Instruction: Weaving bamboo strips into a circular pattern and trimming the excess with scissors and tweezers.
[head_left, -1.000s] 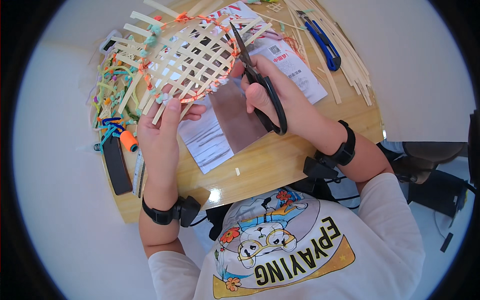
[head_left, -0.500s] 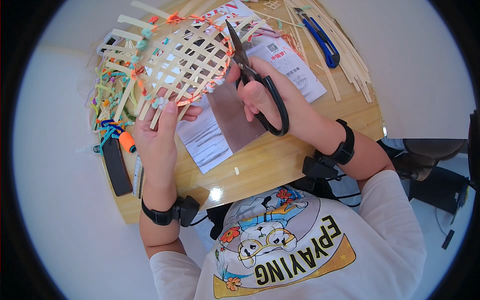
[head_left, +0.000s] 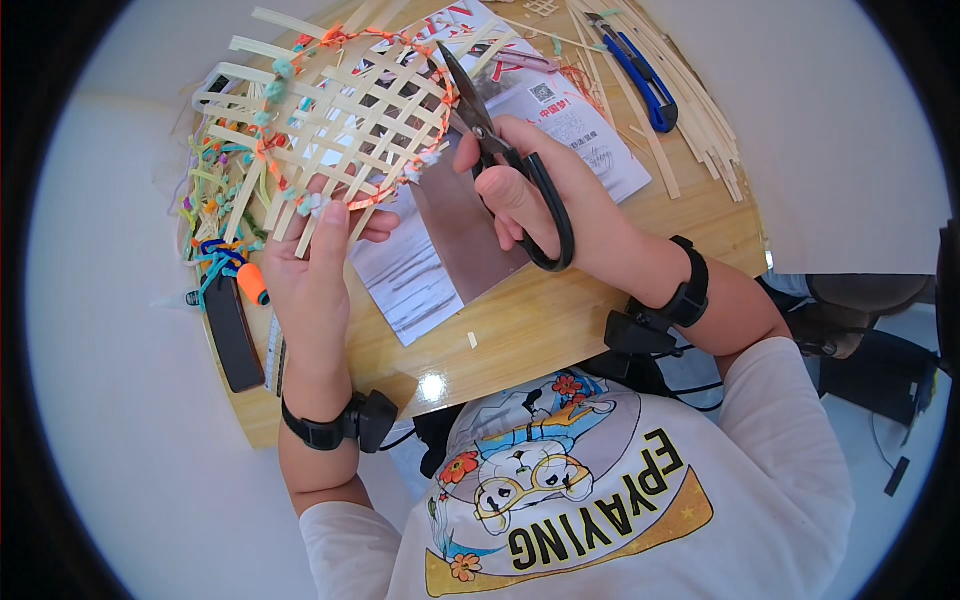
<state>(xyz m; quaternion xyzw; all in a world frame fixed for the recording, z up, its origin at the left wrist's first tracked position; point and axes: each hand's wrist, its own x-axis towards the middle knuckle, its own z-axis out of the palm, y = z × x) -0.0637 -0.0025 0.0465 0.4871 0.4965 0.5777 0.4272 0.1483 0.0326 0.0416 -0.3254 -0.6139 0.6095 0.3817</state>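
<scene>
Woven-slat disc (head_left: 360,112), eleven o'clock, above surface (head_left: 530,340): left grip (head_left: 318,255) pinching lower rim, right grip (head_left: 515,192) wrapped round black-handled scissors (head_left: 489,142). Rim binding (head_left: 449,118) seemingly done; nine-o'clock slat ends (head_left: 250,45) apparently untrimmed.

Head cam (L of worn pair), wide fisheye, looks dn from above; tabletop (head_left: 540,310), L hand (head_left: 312,250) & R hand (head_left: 525,190) at close range, wearer's shirt (head_left: 760,450) along btm.

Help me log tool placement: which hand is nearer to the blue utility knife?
Right. The right hand, holding black scissors, is below and left of the blue utility knife; the left hand, gripping the woven piece, is much farther left.
</scene>
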